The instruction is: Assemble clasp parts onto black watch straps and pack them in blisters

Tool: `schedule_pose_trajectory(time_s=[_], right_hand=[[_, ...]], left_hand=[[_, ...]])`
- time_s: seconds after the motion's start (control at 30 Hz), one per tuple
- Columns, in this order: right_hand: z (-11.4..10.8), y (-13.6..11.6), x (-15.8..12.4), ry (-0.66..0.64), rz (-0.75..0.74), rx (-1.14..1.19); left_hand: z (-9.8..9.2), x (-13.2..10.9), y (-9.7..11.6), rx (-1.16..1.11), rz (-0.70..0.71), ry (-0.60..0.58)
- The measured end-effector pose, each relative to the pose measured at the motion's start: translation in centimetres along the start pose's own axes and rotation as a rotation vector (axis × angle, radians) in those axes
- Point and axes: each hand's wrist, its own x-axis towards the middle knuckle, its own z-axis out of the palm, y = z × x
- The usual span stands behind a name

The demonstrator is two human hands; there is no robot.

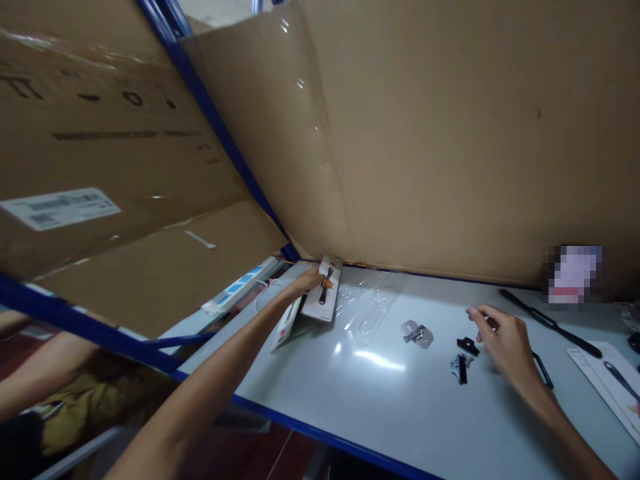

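At the far left, a co-worker's arm (55,360) shows beneath a taped cardboard panel (115,160) and a blue metal frame (215,127). The person's left hand (309,279) touches the upper left edge of a printed packaging card (320,303), tilted at the back of the grey worktop (330,387); whether its fingers are clamped on the card I cannot tell. That card overlaps another white card (285,327), so a careless pull could probably drag both along, or bend a corner. Just right of them lies a clear plastic blister sheet (373,310), thin enough that a sweeping forearm might crease or shift it. Next come a shiny metal part (417,335), a small black bracket (468,345) and a metal-and-black clip (461,369), all loose; a low wrist could scatter them. The right hand (503,340) hangs beside the bracket, fingers loosely curled; I cannot tell whether the tips meet or hold anything. Past it, a long black slotted handle (550,323) lies near more cards (593,373), where a sideways elbow might knock it onto them.
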Motion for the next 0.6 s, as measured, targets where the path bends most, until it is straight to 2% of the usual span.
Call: schedule_pose_trajectory(time_s=[0.17, 0.23, 0.3, 0.4, 0.5, 0.6], right_hand=[[0.0, 0.2, 0.0, 0.009, -0.025, -0.013], [-0.2, 0.2, 0.1, 0.023, -0.029, -0.020], [-0.5, 0.3, 0.2, 0.043, -0.025, -0.026], [-1.0, 0.3, 0.5, 0.067, -0.010, -0.011], [-1.6, 0.2, 0.8, 0.114, 0.003, -0.004], [-2.6, 0.2, 1.2, 0.191, 0.015, -0.009]], left_hand=[[-0.1, 0.1, 0.3, 0.319, 0.082, 0.100], [0.6, -0.6, 0.8, 0.417, 0.126, 0.139], [1.9, -1.7, 1.5, 0.533, 0.237, 0.155], [4.0, -3.6, 2.7, 0.790, 0.477, 0.073], [5.5, -4.9, 3.3, 0.963, 0.488, -0.031], [6.1, -5.5, 3.1, 0.972, 0.505, -0.088]])
